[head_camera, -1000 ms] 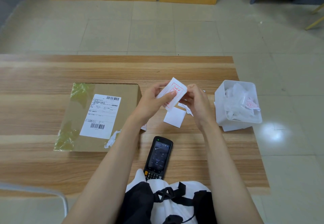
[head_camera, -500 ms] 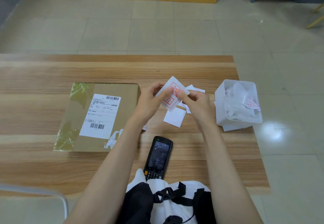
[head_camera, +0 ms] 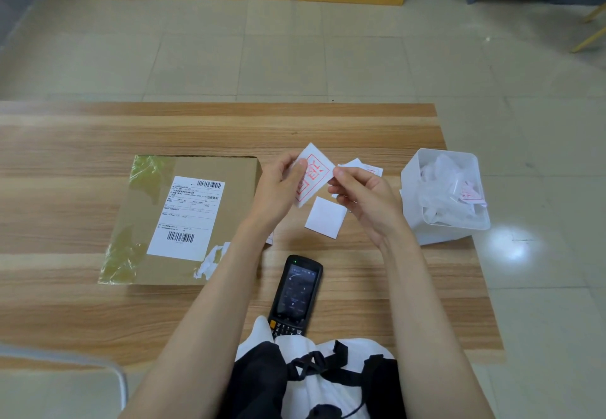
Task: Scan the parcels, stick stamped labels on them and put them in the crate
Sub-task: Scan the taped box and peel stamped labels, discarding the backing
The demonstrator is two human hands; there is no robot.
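Two hands hold one stamped label [head_camera: 315, 174] in the air above the surface [head_camera: 65, 143], just past the right edge of the parcel [head_camera: 236, 189]. Left hand [head_camera: 278, 186]: thumb and fingers pinch the label's left side. Right hand [head_camera: 364, 199]: thumb and forefinger pinch its right corner, the other fingers loosely curled. The label is turned corner-up like a diamond, red stamp facing the person. Judged step: peeling the label from its backing; whether the two have begun to part cannot be told. The parcel lies flat to the left of both hands and nearer the left one, its shipping label [head_camera: 187, 218] face up with the long side running away from the person. Bare cardboard shows to the right of that label, close to the left wrist, so the coming move is probably a short carry leftward and down. A blank white square [head_camera: 325, 217] lies on the surface below the hands, and another stamped slip [head_camera: 360, 166] lies behind the right hand. The scanner [head_camera: 295, 294] rests near the person, between the forearms. A white tub [head_camera: 413, 189] of crumpled paper stands at the right edge. No crate is in view.
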